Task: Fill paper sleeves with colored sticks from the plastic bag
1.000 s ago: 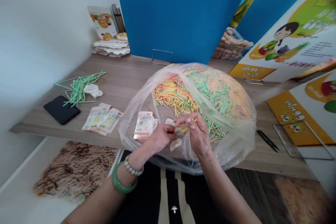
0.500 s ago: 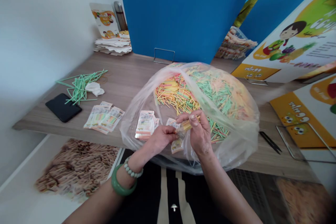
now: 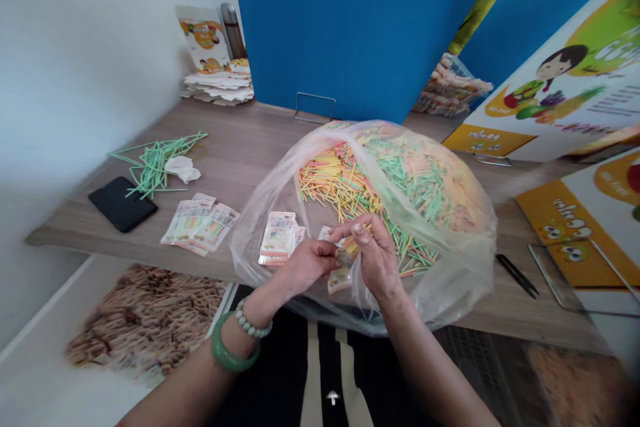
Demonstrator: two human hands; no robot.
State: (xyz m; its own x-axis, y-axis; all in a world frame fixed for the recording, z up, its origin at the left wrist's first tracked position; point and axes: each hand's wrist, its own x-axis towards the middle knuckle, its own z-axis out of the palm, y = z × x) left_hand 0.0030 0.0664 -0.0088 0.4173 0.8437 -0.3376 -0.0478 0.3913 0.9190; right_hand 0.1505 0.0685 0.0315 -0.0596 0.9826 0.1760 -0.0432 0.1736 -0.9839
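Note:
My left hand pinches the edge of a small clear packet between thumb and fingers. Closed around a bundle of thin yellow sticks, my right hand holds their ends at the packet's mouth; how far they are inside, I cannot tell. Just below the hands lies another small printed packet. A pile of printed packets is left of my left hand. Beyond the hands, short yellow, pink and green sticks are heaped inside a large clear plastic bag with its opening towards me.
Left on the table are filled packets, a black phone, long green sticks and a crumpled tissue. Black tweezers lie right. A blue partition stands behind; printed boards stand right.
My right hand has shifted slightly left, bringing the yellow sticks closer to my left fingers, and less of the bundle shows. The whole view has shifted slightly.

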